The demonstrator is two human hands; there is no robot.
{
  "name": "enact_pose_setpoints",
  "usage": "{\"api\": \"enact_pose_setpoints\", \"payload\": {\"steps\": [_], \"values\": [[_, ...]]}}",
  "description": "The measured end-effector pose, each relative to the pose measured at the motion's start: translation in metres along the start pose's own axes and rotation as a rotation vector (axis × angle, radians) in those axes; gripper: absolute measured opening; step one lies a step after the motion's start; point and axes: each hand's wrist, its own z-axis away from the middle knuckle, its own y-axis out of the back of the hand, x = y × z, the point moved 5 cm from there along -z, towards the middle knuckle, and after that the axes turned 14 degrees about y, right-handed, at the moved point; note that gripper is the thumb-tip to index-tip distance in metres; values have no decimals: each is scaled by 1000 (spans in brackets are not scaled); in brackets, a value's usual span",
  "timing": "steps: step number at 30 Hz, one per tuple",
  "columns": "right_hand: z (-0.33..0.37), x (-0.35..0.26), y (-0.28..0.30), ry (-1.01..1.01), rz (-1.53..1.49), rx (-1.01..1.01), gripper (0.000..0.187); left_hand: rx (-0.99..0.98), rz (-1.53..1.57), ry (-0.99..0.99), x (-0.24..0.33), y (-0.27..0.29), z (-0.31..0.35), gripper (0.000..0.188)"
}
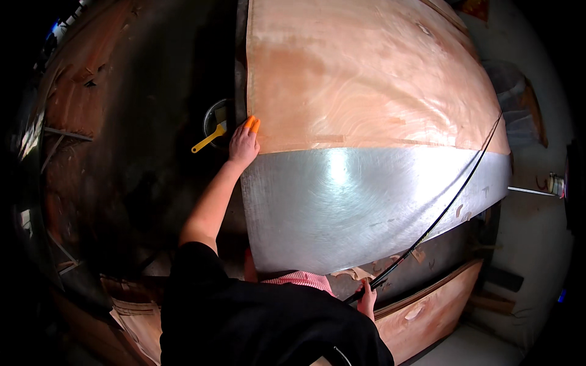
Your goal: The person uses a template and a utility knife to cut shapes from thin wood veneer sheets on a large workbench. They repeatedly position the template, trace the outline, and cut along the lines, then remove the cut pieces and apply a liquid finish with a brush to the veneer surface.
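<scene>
A large sheet of pale reddish wood veneer (342, 79) lies over the far part of a shiny metal tabletop (342, 207). At the sheet's near left corner rests my left hand (243, 148), its fingers stretched forward along the edge. Orange covers sit on two of its fingertips; the thumb is hidden. Low and to the right, my right hand (366, 300) is closed around the thick end of a long, thin black rod (442, 215). The rod slants up and right across the bare metal, its thin tip reaching the veneer's right edge.
Left of the table, a yellow-handled brush (209, 138) lies across a dark round container (210, 117). More veneer is stacked at the far left (79, 110) and lower right (427, 311). Torn scraps (418, 254) lie beyond the near edge. A thin metal bar (531, 191) extends on the right.
</scene>
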Motion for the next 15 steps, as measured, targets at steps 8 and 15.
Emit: {"api": "enact_pose_setpoints", "payload": {"steps": [8, 15], "values": [[2, 1, 5, 30, -6, 68, 11, -182, -107, -145, -13, -15, -31, 20], [1, 8, 11, 27, -16, 48, 11, 243, 335, -137, 32, 76, -79, 11]]}}
